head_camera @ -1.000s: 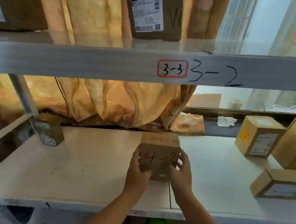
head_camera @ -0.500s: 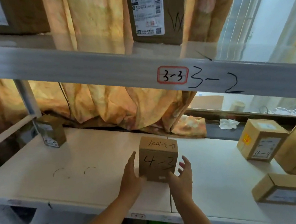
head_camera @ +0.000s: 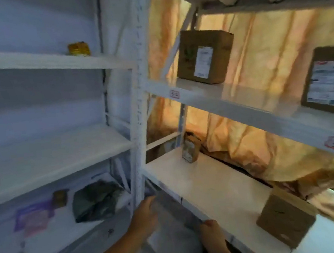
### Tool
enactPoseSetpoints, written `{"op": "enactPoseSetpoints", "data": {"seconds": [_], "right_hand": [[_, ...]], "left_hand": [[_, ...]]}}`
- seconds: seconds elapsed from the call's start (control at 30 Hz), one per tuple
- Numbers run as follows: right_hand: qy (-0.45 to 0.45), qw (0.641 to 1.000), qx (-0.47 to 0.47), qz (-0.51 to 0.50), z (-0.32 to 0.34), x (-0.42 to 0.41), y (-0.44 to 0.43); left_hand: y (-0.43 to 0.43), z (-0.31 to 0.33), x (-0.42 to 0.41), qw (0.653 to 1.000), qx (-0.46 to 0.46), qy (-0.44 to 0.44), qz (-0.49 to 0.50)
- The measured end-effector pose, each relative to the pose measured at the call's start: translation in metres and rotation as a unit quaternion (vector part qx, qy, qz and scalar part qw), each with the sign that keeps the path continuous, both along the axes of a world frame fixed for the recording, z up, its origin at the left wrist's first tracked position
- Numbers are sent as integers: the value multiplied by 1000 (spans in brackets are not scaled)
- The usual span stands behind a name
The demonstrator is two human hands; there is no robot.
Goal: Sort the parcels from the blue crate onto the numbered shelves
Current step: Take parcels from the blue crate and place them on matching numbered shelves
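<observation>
Okay, the parcel (head_camera: pixel 286 220) now stands free on the lower shelf (head_camera: pixel 200 177); both hands have let go and pulled back. The left hand (head_camera: pixel 145 214) is empty, fingers (head_camera: pixel 150 201) loosely extended. The right hand (head_camera: pixel 210 232) is by the shelf edge, fingers too blurred to tell. The view has swung left, blue crate out of frame. This drop looks done, next parcel due.

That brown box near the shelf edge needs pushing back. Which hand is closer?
Probably the right hand: it sits at the edge of that shelf, nearer the box. The left hand is farther off, by the other rack.
</observation>
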State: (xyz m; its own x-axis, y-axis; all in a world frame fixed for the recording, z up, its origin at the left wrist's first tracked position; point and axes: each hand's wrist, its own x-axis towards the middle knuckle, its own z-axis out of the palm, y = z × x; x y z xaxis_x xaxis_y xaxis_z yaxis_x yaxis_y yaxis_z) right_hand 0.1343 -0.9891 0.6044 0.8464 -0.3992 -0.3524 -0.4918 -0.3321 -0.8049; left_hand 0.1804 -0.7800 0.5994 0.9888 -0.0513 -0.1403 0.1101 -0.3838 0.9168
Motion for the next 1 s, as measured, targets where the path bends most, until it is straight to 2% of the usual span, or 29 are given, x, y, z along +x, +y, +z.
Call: {"op": "enactPoseSetpoints", "data": {"seconds": [0.13, 0.2, 0.27, 0.37, 0.5, 0.63, 0.7, 0.87, 0.9, 1.0], "right_hand": [[6, 985, -8, 175, -14, 17, 158], [32, 969, 18, 246, -9, 1, 257], [7, 952, -6, 307, -11, -19, 346], [4, 925, -10, 380, -33, -47, 464], [33, 885, -40, 462, -88, -86, 595], [74, 852, -70, 514, -162, -103, 681], [114, 819, -101, 554, -202, -111, 705], [168, 764, -178, 597, -329, -105, 731], [175, 757, -185, 601, -342, -103, 732], [200, 743, -198, 608, -435, -85, 735]], "left_hand": [[181, 0, -67, 990, 34, -7, 137], [276, -13, -108, 975, 61, 13, 212], [363, -35, -145, 957, 73, 33, 277], [461, -70, -200, 939, 60, 68, 331], [568, -135, -264, 923, 65, 139, 352], [636, -202, -307, 912, 65, 197, 355], [653, -243, -322, 907, 74, 229, 346], [665, -372, -330, 901, 55, 300, 308], [666, -385, -328, 901, 48, 305, 306], [667, -464, -312, 901, 29, 321, 291]]}}
